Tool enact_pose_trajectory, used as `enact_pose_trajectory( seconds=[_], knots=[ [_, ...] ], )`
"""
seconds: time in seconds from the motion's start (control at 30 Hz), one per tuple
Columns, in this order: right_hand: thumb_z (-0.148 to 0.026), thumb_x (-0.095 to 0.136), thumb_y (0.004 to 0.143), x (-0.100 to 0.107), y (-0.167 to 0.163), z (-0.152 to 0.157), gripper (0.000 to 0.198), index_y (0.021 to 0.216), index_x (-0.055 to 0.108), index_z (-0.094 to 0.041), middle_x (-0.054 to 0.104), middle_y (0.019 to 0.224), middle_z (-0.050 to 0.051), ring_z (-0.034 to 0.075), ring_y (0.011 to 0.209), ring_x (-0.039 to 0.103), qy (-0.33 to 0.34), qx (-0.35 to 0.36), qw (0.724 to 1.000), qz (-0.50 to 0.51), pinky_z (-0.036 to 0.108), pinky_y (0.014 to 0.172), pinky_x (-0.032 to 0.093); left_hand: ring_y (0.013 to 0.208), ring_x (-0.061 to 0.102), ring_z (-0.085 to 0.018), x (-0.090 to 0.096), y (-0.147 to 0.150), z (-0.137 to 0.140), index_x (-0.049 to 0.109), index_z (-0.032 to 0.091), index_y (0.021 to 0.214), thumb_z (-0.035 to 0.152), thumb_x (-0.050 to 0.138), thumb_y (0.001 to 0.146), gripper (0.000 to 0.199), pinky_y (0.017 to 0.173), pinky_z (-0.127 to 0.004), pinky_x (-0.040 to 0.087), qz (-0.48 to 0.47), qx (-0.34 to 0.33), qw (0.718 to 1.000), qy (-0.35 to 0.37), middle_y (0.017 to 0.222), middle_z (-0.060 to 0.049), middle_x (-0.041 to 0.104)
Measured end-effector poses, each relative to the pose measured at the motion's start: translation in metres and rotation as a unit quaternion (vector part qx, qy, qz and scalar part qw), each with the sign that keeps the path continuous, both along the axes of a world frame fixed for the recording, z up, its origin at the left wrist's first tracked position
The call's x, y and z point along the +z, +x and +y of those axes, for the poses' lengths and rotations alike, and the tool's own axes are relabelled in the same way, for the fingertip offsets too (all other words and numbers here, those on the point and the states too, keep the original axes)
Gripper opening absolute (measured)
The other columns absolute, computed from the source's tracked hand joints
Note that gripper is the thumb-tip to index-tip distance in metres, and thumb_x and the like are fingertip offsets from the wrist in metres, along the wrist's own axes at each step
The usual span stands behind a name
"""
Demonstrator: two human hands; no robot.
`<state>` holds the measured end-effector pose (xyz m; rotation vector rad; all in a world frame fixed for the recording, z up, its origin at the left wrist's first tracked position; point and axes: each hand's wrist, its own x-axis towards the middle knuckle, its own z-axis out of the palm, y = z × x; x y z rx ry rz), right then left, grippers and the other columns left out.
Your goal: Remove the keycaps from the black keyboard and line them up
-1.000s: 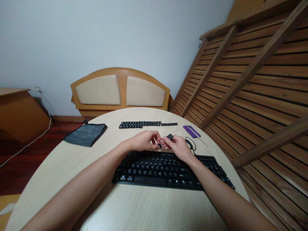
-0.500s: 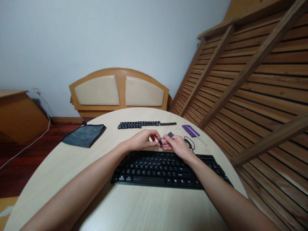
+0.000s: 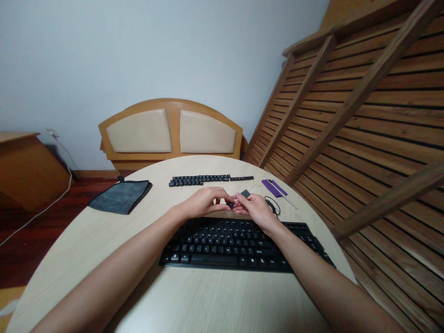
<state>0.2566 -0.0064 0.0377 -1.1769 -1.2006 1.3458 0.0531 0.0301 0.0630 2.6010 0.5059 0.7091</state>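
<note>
My left hand (image 3: 207, 202) is closed, with thumb and fingertips pinching a small black keycap (image 3: 230, 204). Close beside it, the fingers of my right hand (image 3: 255, 208) grip a dark grey flat piece (image 3: 245, 193) whose kind I cannot make out. Thin pale wires (image 3: 255, 188) show just past that piece; whether they join it is unclear. Both hands hover over the far edge of a black keyboard (image 3: 215, 260). Bare key stems appear in its upper rows, while the lower rows carry caps. My right forearm hides part of its right side.
Loose black keycaps (image 3: 199, 179) lie in rows at the back of the round table (image 3: 194, 300). A grey cloth (image 3: 120, 196) rests on the left. To the right are a purple cloth (image 3: 274, 188), a thin rod (image 3: 287, 200) and a black cable (image 3: 274, 206).
The keycap in my left fingers has turned and shifted slightly left, and less of it shows. My right hand keeps nearly the same place and grip.
</note>
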Motion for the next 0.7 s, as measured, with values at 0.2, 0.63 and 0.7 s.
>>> enact_pose_trajectory(
  seconds=[0.2,0.63,0.7],
  knots=[
    [-0.036,0.065,0.088,-0.001,0.0,0.0,0.026,0.089,0.072,-0.01,0.074,0.075,0.008,0.012,0.064,0.071,-0.02,0.012,1.0,-0.021,0.017,0.061,0.059,0.086,0.061,-0.018,0.001,-0.001,-0.002,0.068,0.019,0.107,0.04,0.054,0.093,0.029,0.077,-0.027,0.045,0.025,-0.004,0.999,0.04,0.097,-0.007,0.064],
    [-0.036,0.066,0.087,0.0,0.003,0.0,0.026,0.076,0.071,-0.013,0.074,0.072,0.009,0.014,0.066,0.071,-0.029,0.008,0.998,-0.049,0.02,0.061,0.059,0.078,0.06,-0.015,0.002,0.002,-0.003,0.065,0.02,0.103,0.041,0.055,0.093,0.025,0.073,-0.025,0.044,0.001,0.021,0.999,0.034,0.095,-0.004,0.067],
    [-0.033,0.065,0.087,0.001,0.003,0.001,0.024,0.08,0.072,-0.012,0.074,0.074,0.009,0.013,0.066,0.071,-0.027,0.005,0.998,-0.052,0.018,0.059,0.058,0.073,0.059,-0.014,0.003,0.0,0.004,0.064,0.02,0.103,0.041,0.057,0.092,0.024,0.07,-0.025,0.045,-0.036,0.076,0.996,0.037,0.095,-0.004,0.067]
  ],
)
